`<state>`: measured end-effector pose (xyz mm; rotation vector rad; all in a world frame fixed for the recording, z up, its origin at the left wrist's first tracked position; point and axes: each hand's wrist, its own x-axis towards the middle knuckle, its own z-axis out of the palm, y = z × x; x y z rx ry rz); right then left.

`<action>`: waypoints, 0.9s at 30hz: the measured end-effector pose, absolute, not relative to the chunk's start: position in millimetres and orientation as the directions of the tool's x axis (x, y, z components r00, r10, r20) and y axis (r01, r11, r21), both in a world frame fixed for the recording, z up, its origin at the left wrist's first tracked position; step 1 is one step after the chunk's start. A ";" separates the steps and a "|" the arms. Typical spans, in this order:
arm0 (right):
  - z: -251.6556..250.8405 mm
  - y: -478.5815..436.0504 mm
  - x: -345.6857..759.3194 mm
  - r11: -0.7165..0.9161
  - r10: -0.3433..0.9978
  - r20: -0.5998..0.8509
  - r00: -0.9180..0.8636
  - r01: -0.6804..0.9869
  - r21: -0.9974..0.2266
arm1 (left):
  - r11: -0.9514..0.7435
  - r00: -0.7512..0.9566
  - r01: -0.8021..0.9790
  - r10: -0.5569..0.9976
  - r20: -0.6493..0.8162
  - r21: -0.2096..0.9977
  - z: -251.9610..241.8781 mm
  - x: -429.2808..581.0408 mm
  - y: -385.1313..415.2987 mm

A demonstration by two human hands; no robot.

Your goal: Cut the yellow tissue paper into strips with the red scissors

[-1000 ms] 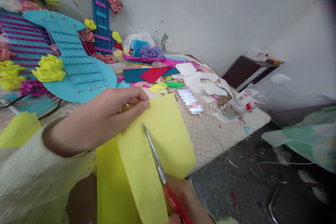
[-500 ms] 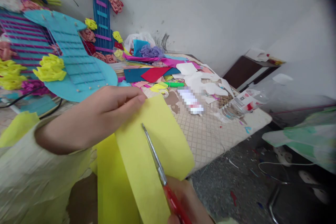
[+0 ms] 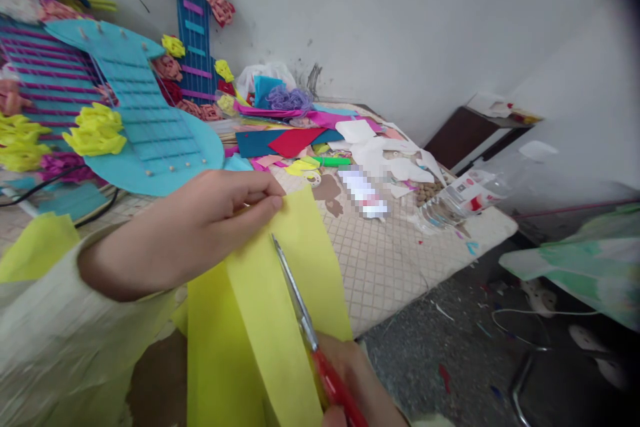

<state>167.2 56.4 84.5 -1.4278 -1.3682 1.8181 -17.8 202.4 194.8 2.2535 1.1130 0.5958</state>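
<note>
My left hand (image 3: pixel 200 220) pinches the top edge of a yellow sheet of paper (image 3: pixel 260 320), holding it up over the table edge. My right hand (image 3: pixel 360 387), at the bottom of the view, grips red-handled scissors (image 3: pixel 305 327). Their metal blades lie closed along the sheet and point up toward my left fingers. A second yellow strip hangs to the left, behind the front sheet.
A table with a checked cloth (image 3: pixel 400 253) holds coloured paper scraps (image 3: pixel 300 137), white cut-outs (image 3: pixel 385 157), a green marker (image 3: pixel 333 161) and a plastic bottle (image 3: pixel 460 200). Blue craft boards with paper flowers (image 3: pixel 125 107) stand at left. Dark floor with debris lies to the right.
The right side of the yellow sheet has narrowed and swung left. My left hand shifted slightly; the scissors stay almost in place.
</note>
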 end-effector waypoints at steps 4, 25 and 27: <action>91.0 63.2 169.5 -0.435 0.809 -0.471 -0.352 0.180 -0.882 | -0.513 0.561 0.582 0.815 0.145 0.631 194.4 -18.1 201.6; 100.9 64.5 168.8 -0.333 0.850 -0.364 -0.382 0.147 -0.931 | -0.493 0.562 0.589 0.819 0.113 0.640 195.0 -18.3 201.2; 101.3 63.0 170.8 -0.366 0.835 -0.400 -0.378 0.161 -0.917 | -0.485 0.562 0.590 0.821 0.104 0.646 194.5 -16.9 199.7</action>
